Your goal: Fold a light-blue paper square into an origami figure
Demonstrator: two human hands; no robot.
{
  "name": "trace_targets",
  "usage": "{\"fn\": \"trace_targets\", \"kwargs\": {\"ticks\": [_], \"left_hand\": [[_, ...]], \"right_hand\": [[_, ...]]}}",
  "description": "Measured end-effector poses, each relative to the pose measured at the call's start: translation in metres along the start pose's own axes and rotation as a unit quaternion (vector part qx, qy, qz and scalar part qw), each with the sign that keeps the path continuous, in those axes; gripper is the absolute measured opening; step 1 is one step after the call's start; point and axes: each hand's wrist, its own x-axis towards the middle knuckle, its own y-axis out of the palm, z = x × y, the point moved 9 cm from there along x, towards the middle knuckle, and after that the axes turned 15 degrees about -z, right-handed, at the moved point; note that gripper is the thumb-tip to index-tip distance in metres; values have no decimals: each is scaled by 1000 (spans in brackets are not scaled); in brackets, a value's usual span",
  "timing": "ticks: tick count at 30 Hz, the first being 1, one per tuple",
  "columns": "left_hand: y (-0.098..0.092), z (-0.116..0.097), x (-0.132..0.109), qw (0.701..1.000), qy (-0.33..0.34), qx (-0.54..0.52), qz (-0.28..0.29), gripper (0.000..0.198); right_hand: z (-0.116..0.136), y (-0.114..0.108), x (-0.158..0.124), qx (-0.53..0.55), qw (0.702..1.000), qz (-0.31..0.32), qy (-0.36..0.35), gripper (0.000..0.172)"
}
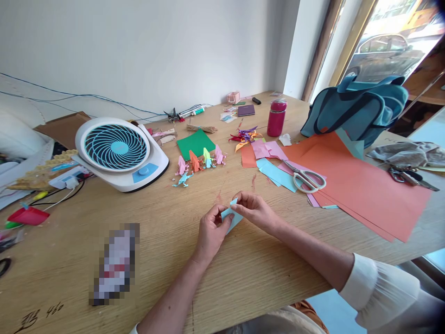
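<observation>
A small piece of light blue folded paper is held between my two hands over the middle of the wooden table. My left hand pinches its left side, with the thumb lying on top. At its upper edge, my right hand grips a narrow folded part between thumb and fingers. The fingertips hide some of the folds. Beyond my hands stands a row of folded paper figures in pink, orange, green and blue. A light blue paper figure lies in front of them.
A white fan stands at the left. Scissors rest on coloured paper strips at the right, beside large orange sheets. Behind are a green sheet, a magenta bottle and a blue bag. A blurred-out object lies front left.
</observation>
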Motion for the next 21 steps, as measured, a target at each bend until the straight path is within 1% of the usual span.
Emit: {"fn": "trace_targets", "kwargs": {"ticks": [4, 9, 12, 14, 18, 21], "left_hand": [[0, 6, 1, 996, -57, -66, -7, 22], [9, 18, -5, 976, -147, -162, 27, 26], [12, 25, -7, 965, -181, -186, 37, 27], [11, 25, -6, 968, -174, -179, 34, 26], [5, 14, 0, 989, -104, -105, 10, 27], [5, 8, 1, 994, -81, -70, 14, 28]], "right_hand": [[-2, 5, -2, 22, 1000, 15, 11, 41], [3, 1, -1, 6, 1000, 2, 6, 39], [2, 1, -1, 2, 1000, -2, 20, 40], [-1, 2, 0, 4, 1000, -2, 27, 41], [-7, 4, 0, 17, 999, 1, 34, 44], [-10, 4, 1, 14, 999, 2, 30, 47]]}}
